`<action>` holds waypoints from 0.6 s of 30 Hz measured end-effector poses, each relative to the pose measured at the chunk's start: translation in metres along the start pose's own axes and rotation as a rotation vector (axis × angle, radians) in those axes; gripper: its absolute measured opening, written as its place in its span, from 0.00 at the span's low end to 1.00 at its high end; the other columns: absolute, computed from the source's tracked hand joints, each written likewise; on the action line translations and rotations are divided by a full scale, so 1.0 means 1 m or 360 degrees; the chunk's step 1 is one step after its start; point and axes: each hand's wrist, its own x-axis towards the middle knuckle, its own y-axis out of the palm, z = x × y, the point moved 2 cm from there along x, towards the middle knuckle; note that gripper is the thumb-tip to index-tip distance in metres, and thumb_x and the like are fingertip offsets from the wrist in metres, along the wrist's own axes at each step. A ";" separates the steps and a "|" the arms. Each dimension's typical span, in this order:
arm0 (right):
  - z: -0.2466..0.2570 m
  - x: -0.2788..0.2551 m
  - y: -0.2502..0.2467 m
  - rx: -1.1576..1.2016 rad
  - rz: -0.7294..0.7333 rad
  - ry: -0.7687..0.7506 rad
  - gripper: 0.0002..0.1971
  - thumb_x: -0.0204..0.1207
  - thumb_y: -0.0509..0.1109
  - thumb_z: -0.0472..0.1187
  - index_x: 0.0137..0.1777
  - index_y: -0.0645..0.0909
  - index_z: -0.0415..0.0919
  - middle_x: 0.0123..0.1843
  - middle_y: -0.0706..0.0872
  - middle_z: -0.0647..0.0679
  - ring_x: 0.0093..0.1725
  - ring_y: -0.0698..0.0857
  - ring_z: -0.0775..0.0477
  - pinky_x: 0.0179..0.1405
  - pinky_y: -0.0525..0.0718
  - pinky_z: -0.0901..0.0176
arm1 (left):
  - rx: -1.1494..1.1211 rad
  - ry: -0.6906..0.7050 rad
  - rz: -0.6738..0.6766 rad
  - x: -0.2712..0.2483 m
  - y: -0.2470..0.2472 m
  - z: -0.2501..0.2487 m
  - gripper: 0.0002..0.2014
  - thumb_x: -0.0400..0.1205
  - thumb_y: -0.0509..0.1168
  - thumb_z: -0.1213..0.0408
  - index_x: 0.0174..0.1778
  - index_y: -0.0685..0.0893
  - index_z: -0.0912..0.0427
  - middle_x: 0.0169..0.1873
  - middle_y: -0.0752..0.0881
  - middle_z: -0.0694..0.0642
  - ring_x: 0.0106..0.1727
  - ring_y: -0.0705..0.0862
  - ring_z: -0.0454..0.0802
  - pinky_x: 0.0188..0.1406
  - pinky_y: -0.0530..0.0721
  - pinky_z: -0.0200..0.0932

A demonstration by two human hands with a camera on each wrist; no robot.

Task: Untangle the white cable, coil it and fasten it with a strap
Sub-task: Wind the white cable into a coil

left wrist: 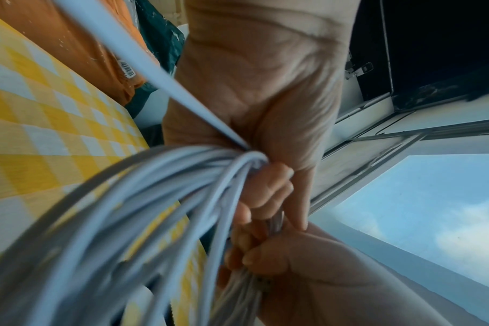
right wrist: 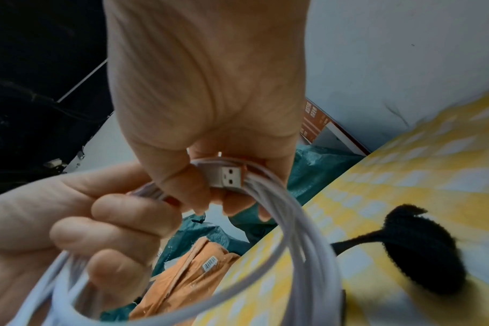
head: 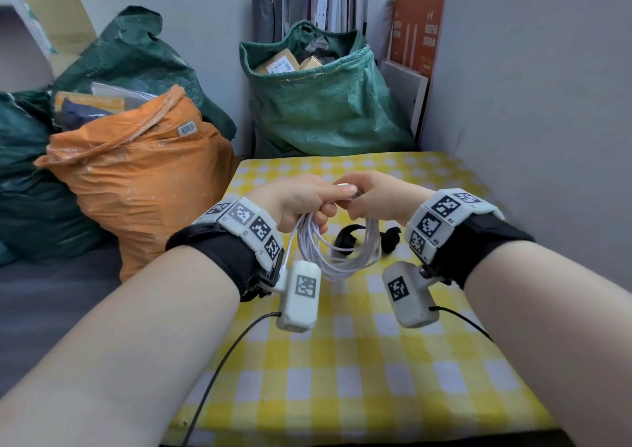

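The white cable (head: 337, 258) hangs in several loops above the yellow checked table (head: 359, 361), held at its top by both hands. My left hand (head: 301, 200) grips the bundled strands (left wrist: 182, 180) in a fist. My right hand (head: 376, 195) pinches the loops together with the cable's USB plug (right wrist: 228, 176), whose metal end faces the right wrist camera. A black strap (head: 345, 238) lies on the table behind the coil, seen large as a black strap (right wrist: 422, 249) in the right wrist view. One loose strand (left wrist: 143, 66) runs from the left fist toward the left wrist camera.
An orange sack (head: 143, 173) stands at the table's left edge, green bags (head: 325, 98) behind it and beyond the far edge. A grey panel (head: 547, 104) walls the right side. Thin black wires (head: 222, 361) trail from the wrist cameras across the cloth.
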 end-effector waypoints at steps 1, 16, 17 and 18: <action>-0.001 0.001 0.001 0.0068 -0.0042 0.0022 0.14 0.70 0.60 0.25 0.53 0.81 0.32 0.32 0.75 0.47 0.32 0.72 0.49 0.28 0.69 0.62 | -0.0026 0.0021 0.0016 0.001 0.000 0.000 0.10 0.84 0.63 0.59 0.45 0.80 0.63 0.17 0.71 0.48 0.15 0.69 0.42 0.20 0.75 0.35; -0.010 0.001 -0.015 0.0968 -0.0236 0.0277 0.10 0.75 0.57 0.26 0.38 0.73 0.40 0.30 0.73 0.45 0.27 0.73 0.48 0.34 0.84 0.52 | -0.0607 0.0398 -0.0196 0.003 -0.011 -0.006 0.07 0.85 0.60 0.64 0.41 0.74 0.56 0.19 0.66 0.47 0.14 0.61 0.38 0.14 0.61 0.30; -0.009 0.000 -0.014 0.0965 -0.0201 0.0269 0.10 0.75 0.57 0.27 0.37 0.72 0.40 0.29 0.73 0.46 0.26 0.72 0.48 0.32 0.82 0.54 | -0.0611 0.0388 -0.0195 0.002 -0.012 -0.006 0.06 0.86 0.60 0.63 0.42 0.75 0.56 0.19 0.65 0.46 0.14 0.60 0.38 0.14 0.59 0.30; -0.009 0.001 -0.013 0.0969 -0.0193 0.0271 0.11 0.76 0.56 0.27 0.36 0.70 0.40 0.28 0.73 0.46 0.25 0.70 0.48 0.29 0.78 0.56 | -0.0604 0.0369 -0.0185 0.001 -0.012 -0.007 0.05 0.86 0.60 0.63 0.45 0.76 0.57 0.18 0.65 0.46 0.14 0.60 0.38 0.14 0.59 0.30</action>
